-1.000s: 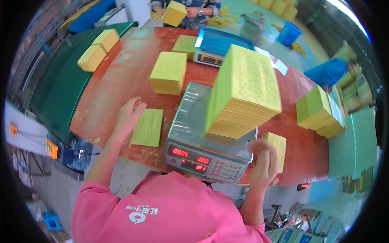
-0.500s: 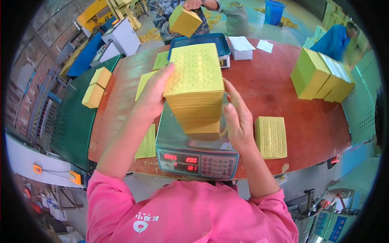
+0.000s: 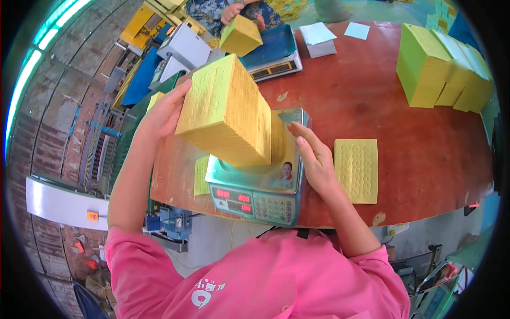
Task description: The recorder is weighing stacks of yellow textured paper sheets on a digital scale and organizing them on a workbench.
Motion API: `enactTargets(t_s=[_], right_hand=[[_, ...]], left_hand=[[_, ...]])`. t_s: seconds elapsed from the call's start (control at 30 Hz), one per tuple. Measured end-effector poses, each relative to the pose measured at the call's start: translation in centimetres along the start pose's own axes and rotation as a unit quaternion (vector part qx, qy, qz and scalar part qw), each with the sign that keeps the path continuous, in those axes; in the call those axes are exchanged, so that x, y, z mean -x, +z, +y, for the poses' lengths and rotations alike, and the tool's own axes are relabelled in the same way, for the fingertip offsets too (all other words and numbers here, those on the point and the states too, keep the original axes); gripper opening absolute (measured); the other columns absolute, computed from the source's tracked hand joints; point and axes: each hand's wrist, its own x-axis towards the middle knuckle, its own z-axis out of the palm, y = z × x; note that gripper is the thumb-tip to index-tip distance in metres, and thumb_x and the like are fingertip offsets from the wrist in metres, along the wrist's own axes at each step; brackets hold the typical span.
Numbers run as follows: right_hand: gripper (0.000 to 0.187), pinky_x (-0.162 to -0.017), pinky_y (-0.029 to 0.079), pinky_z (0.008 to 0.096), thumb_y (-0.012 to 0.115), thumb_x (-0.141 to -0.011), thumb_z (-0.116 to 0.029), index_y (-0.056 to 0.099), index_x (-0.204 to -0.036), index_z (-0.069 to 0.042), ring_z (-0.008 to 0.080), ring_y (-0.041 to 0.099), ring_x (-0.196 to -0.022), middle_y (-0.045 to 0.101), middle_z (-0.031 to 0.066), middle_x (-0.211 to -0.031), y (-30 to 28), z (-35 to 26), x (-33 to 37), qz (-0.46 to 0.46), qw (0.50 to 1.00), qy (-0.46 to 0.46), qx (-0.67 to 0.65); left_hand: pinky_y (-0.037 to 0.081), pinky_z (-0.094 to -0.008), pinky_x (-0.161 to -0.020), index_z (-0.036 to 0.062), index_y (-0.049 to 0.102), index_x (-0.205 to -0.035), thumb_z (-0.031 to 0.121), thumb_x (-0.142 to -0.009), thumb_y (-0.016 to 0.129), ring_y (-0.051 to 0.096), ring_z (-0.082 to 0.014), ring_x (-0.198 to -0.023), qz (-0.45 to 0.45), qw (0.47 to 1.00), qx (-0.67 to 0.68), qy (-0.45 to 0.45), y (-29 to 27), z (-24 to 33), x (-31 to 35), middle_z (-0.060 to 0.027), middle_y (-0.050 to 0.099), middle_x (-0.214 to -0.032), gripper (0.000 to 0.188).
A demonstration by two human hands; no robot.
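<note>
A tall stack of yellow embossed paper sheets [image 3: 223, 114], marked with rows of round imprints, is tilted over a digital counter scale [image 3: 249, 199]. My left hand [image 3: 167, 111] grips the stack along its left side, with the far fingers hidden behind it. Whether the stack's lower edge touches the scale pan I cannot tell. Right of the stack, over the pan's right edge, my right hand [image 3: 317, 162] is held apart from the paper, fingers open and nothing in them. A lower yellow stack [image 3: 356, 171] lies flat on the table just beyond that hand.
The red-brown table [image 3: 340, 90] carries several upright yellow stacks [image 3: 425, 72] at the far right and a pile of white paper [image 3: 320, 45] at the back. Across the table a co-worker's hands hold another yellow stack [image 3: 241, 37] by a second scale [image 3: 276, 68].
The stack has turned, tilted and shifted left with my left hand. My right hand has come away from its side. The view has swung, and the scale's red readout has changed.
</note>
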Motion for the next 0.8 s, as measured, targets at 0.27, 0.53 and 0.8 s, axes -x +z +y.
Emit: enactTargets(t_s=[0.27,0.53,0.8], right_hand=[[0.038,-0.098,0.044,0.0327,0.052,-0.098,-0.022,0.055,-0.126,0.004,0.0217,0.058,-0.114,0.064,0.0165,-0.121,-1.3,1.4,1.3,0.020,0.999,0.045,0.006],[0.039,-0.093,0.046,0.0311,0.053,-0.097,-0.023,0.057,-0.124,0.005,0.0205,0.060,-0.108,0.066,0.0157,-0.115,-0.7,3.0,2.9,0.077,0.987,0.096,0.100],[0.046,-0.101,0.039,0.0338,0.038,-0.101,-0.035,0.058,-0.122,0.001,0.0220,0.053,-0.116,0.060,0.0123,-0.124,-1.2,6.7,1.5,0.018,0.989,0.111,0.097]], left_hand=[[0.054,-0.0308,-0.086,0.0031,0.054,-0.130,0.031,-0.096,0.058,0.067,-0.0163,-0.101,-0.016,0.995,0.016,-0.095,-2.8,-2.3,-2.0,-0.0095,0.066,-0.119,0.044],[0.052,-0.0323,-0.088,0.0081,0.056,-0.130,0.046,-0.092,0.059,0.065,-0.0160,-0.103,-0.036,0.998,-0.025,-0.046,-0.8,-3.9,-2.3,-0.0075,0.066,-0.118,0.053],[0.054,-0.0304,-0.082,0.0015,0.057,-0.126,0.031,-0.093,0.063,0.067,-0.0163,-0.097,-0.089,0.995,-0.007,-0.053,6.0,-3.6,-2.8,-0.0098,0.067,-0.115,0.045]])
